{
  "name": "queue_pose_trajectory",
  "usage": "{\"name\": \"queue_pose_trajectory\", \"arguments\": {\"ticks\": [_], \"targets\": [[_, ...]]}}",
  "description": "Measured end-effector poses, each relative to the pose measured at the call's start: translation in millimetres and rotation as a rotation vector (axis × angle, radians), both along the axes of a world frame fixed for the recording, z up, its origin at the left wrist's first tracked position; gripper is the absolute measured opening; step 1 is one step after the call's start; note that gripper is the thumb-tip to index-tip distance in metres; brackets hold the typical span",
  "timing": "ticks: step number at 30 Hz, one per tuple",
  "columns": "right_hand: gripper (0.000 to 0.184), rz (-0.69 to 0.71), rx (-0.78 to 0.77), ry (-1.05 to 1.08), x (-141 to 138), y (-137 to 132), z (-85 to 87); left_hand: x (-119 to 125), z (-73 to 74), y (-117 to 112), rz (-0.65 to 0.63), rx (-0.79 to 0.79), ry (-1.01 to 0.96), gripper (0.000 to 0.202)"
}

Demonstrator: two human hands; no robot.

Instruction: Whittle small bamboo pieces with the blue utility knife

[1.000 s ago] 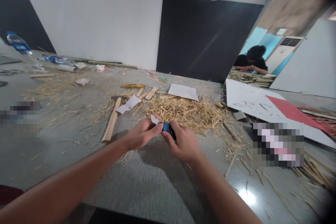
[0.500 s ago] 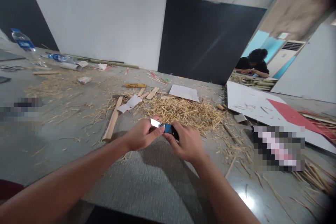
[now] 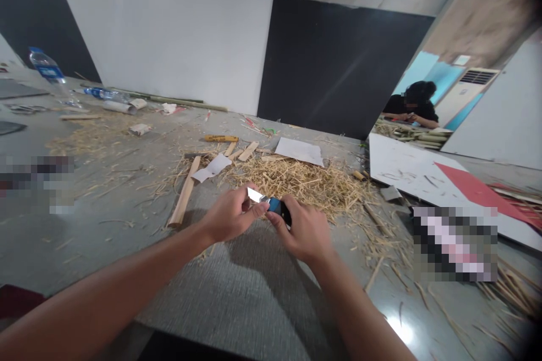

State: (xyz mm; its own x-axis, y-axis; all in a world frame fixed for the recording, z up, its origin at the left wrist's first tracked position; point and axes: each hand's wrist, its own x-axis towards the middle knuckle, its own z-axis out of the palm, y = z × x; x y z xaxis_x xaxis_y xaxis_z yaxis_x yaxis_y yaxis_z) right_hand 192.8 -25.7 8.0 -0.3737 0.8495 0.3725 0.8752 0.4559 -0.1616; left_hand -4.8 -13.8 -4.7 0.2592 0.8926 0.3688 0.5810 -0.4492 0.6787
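My right hand [image 3: 307, 231] is wrapped round the blue and black handle of a utility knife [image 3: 277, 207] above the grey table [image 3: 237, 287]. Its shiny blade [image 3: 255, 196] sticks out to the left. My left hand [image 3: 231, 215] pinches that blade between thumb and fingers. Both hands meet just in front of a heap of straw-like bamboo shavings [image 3: 305, 180].
A bamboo slat [image 3: 184, 192], short bamboo pieces [image 3: 243, 151], paper scraps [image 3: 212, 168] and a white sheet [image 3: 300, 150] lie behind my hands. Water bottles [image 3: 46, 67] stand far left. A white and red board [image 3: 440, 180] lies right. Another person [image 3: 412, 104] sits beyond it.
My hands have stayed together on the knife. The blade has turned a little and now catches the light; the view has shifted slightly.
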Motion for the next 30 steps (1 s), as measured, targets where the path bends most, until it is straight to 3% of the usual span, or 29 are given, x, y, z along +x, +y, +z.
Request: {"name": "queue_pose_trajectory", "arguments": {"ticks": [30], "targets": [[0.035, -0.214, 0.074, -0.075, -11.0, -3.3, 6.2, 8.3, -10.2, 10.3, 0.136, 0.025, -0.167, 0.034]]}}
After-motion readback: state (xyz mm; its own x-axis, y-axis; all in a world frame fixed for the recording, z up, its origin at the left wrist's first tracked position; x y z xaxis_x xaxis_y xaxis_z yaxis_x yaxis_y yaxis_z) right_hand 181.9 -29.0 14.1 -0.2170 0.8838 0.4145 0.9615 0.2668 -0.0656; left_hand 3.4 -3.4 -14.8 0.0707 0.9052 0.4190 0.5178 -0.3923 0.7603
